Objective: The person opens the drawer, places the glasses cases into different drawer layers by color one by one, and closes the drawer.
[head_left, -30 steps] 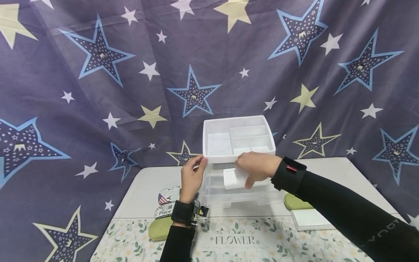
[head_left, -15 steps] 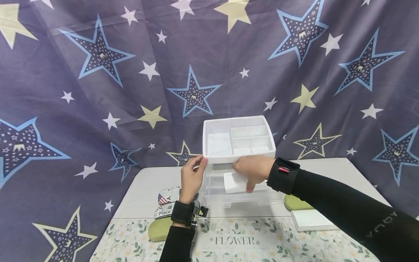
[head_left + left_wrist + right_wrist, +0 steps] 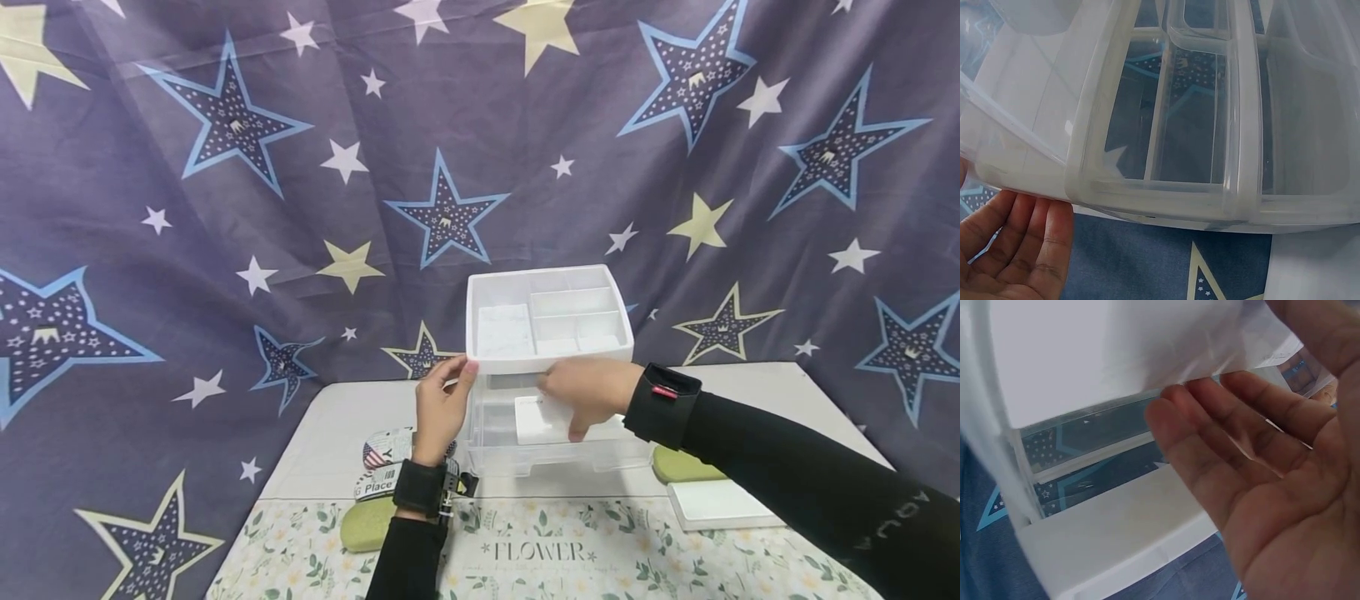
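Just below and right of the frame's centre, the right hand (image 3: 592,387) grips a white box (image 3: 534,421) in the gap between the front edge of the divided white tray (image 3: 517,366) and the front wall of the clear drawer unit (image 3: 502,460). The left hand (image 3: 441,417) pinches the tray's front left corner; below, floral mat (image 3: 532,575) runs to the frame's bottom edge.

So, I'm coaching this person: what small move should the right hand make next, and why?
I'd probably have the right hand ease the white box a little lower into the clear drawer: the box shows above the drawer's near wall, its edge meets the fingertips, and the left hand touches the white divided tray's corner.
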The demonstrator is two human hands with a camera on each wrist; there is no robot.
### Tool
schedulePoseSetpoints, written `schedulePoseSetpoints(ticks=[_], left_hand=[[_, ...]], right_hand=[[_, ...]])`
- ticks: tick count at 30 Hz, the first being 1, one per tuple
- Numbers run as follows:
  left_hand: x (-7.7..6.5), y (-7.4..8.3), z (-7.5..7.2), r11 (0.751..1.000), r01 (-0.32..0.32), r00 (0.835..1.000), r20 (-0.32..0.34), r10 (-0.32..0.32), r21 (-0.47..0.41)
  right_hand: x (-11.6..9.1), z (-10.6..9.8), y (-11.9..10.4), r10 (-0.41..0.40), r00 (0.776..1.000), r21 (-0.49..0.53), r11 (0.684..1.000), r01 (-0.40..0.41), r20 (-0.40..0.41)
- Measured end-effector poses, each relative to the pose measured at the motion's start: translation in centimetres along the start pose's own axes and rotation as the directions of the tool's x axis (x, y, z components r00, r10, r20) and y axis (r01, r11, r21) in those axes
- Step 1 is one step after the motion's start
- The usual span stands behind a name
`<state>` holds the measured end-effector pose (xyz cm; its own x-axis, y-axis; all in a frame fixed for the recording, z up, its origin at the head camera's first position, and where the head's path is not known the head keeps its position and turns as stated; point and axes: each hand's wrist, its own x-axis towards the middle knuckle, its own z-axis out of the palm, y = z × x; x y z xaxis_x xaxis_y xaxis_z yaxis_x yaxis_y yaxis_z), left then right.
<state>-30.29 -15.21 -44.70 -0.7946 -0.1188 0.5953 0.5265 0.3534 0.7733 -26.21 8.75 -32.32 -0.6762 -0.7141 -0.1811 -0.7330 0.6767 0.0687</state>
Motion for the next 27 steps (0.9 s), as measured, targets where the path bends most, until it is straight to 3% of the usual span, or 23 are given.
schedulePoseSetpoints(ticks=[10,20,27], left_hand=[[0.0,-0.2,0.2,1.0,0.006,1.0,0.001,-0.006,0.001],[0.0,-0.1,-0.1,1.0,-0.004,1.0,0.009,0.003,0.015],[0.0,-0.2,-0.1,1.0,-0.002,1.0,0.007,0.002,0.011]], right_hand=[[-2.3,0.9,1.2,-0.082,0.988,0.022,0.996,0.085,-0.133],[-3.9,1.2,1.8,-0.121,0.977,0.0,0.992,0.123,-0.173],[-5.0,1.8,2.5,-0.173,0.955,-0.005,0.984,0.177,-0.241]])
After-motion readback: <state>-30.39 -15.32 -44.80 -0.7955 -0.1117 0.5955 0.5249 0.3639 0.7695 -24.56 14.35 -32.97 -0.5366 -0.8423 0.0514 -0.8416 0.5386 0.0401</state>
